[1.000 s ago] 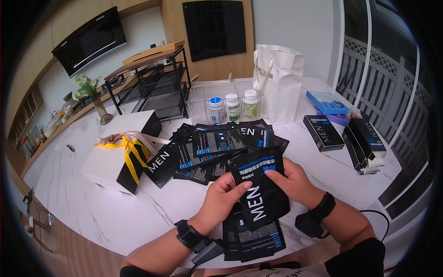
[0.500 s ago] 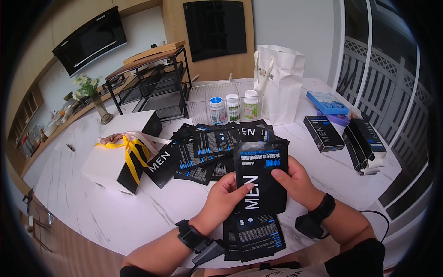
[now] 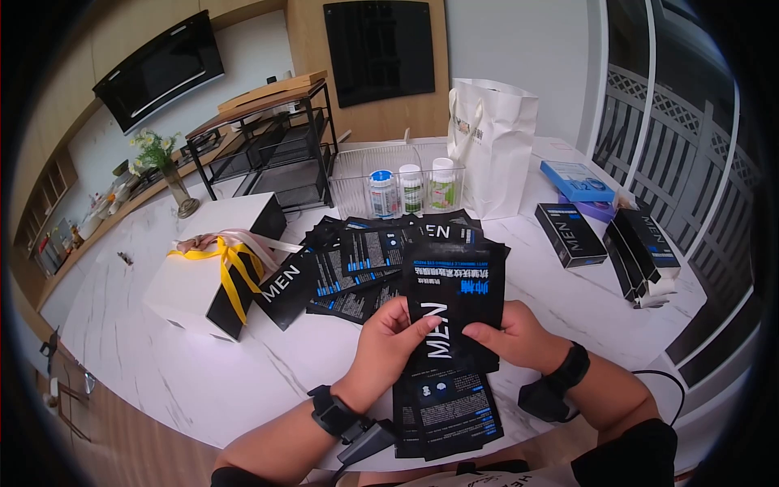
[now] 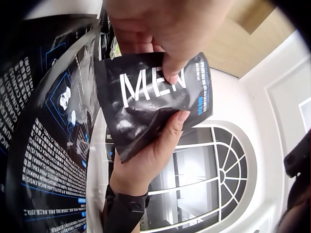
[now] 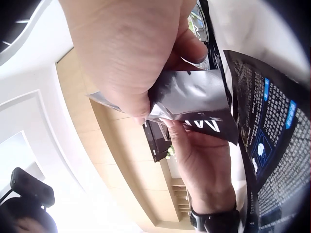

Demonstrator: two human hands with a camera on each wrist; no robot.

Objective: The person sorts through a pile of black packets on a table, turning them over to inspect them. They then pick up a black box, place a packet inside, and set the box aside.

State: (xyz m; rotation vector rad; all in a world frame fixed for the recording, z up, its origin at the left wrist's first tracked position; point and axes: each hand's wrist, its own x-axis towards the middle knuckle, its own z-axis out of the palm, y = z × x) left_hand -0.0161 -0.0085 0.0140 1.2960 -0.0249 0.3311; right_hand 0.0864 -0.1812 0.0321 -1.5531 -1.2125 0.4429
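Observation:
A black eye patch sachet (image 3: 456, 284) with white MEN lettering is held up in front of me between both hands. My left hand (image 3: 393, 341) grips its left side, thumb across the lettering. On the opposite side my right hand (image 3: 523, 334) pinches it near the lower right, thumb on the front and fingers behind. In the left wrist view the sachet (image 4: 146, 97) looks slightly creased between the two thumbs. Below the hands, a small stack of similar sachets (image 3: 446, 418) lies at the table's near edge, printed backs up. A spread pile of sachets (image 3: 369, 252) lies beyond.
On the left stands a white-and-black box (image 3: 191, 304) with yellow and pink ribbons. Behind the pile, a clear bin (image 3: 349, 191) and several bottles stand beside a white paper bag (image 3: 495, 154). Black MEN boxes (image 3: 570, 235) and a blue box (image 3: 576, 180) lie on the right.
The held sachet has turned from tilted to more upright and risen a little. My right thumb has slid down its front, while my left hand has stayed nearly in place.

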